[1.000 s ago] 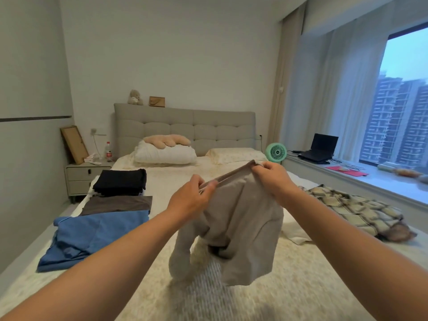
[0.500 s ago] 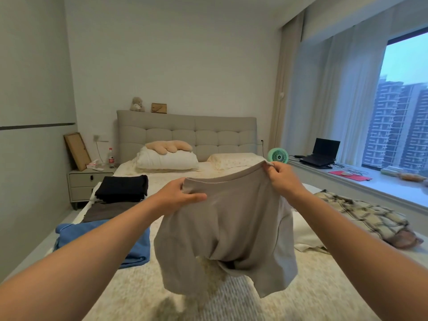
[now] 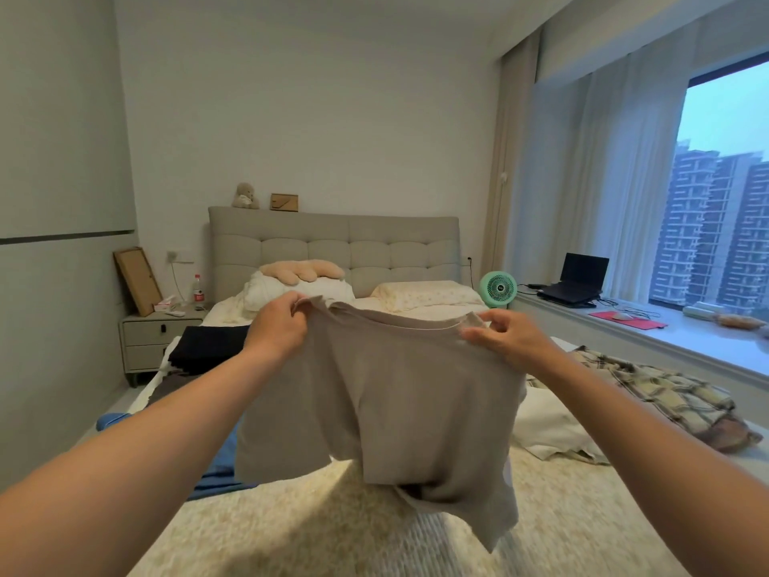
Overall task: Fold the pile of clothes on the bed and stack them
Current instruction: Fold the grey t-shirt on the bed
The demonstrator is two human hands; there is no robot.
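Item held: beige garment [image 3: 399, 393], short-legged, spread by its top hem and hanging in the air above the bed [image 3: 333, 526]; lower edges dangle free, not touching the cover.
Left hand [image 3: 278, 326]: fingers curled, pinching the garment's top hem at its left corner.
Right hand [image 3: 509, 337]: thumb and fingers pinching the top hem at the right corner; other fingers loosely bent.
Arms: both bare forearms stretched forward, well apart.
Folded stock, left side of bed: black folded garment [image 3: 208, 347] near the nightstand; a brown-grey piece [image 3: 174, 383] below it; blue garment [image 3: 216, 472] nearest the viewer, partly hidden behind the left arm and the held garment.
Unfolded stock, right side of bed: plaid garment [image 3: 666, 393] lying crumpled; white cloth [image 3: 549, 431] beside it, partly behind the right arm.
Bed head: white pillow [image 3: 299, 290] with a peach plush cushion [image 3: 301, 270] on top; patterned pillow [image 3: 424, 293] to its right; tufted headboard [image 3: 353, 247] behind.
Headboard top: small plush toy [image 3: 245, 196]; wooden box [image 3: 284, 202].
Nightstand [image 3: 154, 335]: red-labelled bottle [image 3: 198, 287], leaning frame [image 3: 138, 281].
Window ledge [image 3: 686, 335]: green fan [image 3: 498, 287], open laptop [image 3: 576, 281], red mat [image 3: 628, 319].
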